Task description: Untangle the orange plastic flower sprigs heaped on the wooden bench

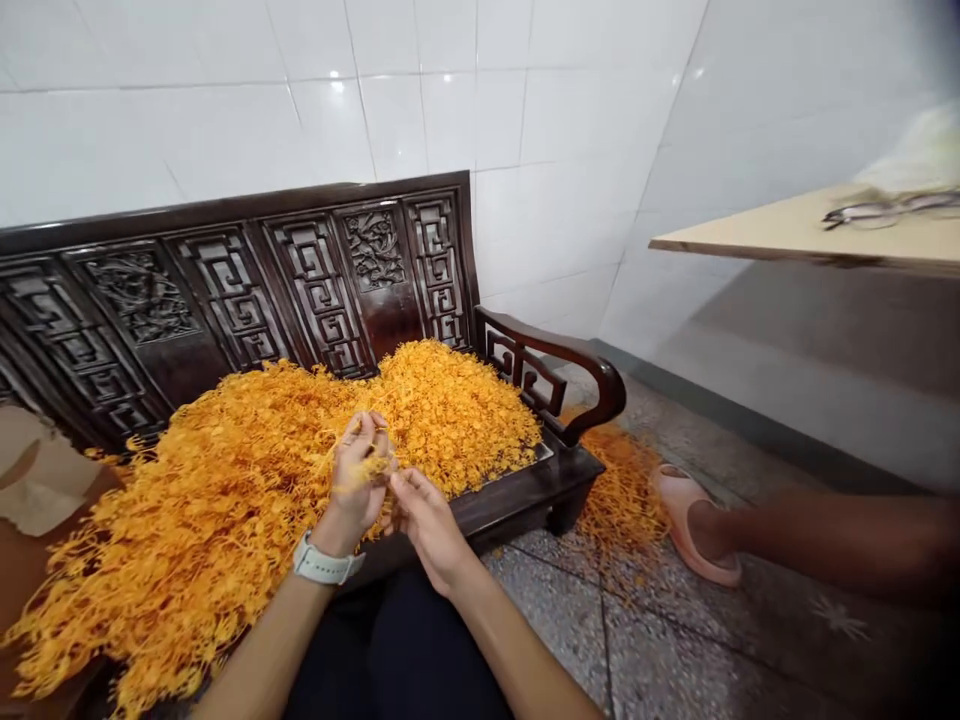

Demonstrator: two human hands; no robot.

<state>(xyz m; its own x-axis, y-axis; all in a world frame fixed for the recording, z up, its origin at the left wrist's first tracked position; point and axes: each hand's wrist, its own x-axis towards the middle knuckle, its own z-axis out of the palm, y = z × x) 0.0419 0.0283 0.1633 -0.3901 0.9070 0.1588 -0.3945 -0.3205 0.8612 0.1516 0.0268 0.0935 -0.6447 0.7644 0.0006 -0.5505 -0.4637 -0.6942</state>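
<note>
Fingers of left hand [357,478] curled round orange strands [369,468]; right hand [429,522] nearly pinched alongside, grip unclear. Strands likely light, limp, snag-prone; best pinched near ends.

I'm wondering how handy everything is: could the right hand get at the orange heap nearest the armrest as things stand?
Probably yes: the orange heap lies just beyond the right hand, with nothing seen between them, though that hand is busy beside the left hand.

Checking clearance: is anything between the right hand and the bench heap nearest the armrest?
Nothing visible stands between the right hand and that heap. The left hand, holding strands, is beside the right one; the armrest is off to the side.
</note>
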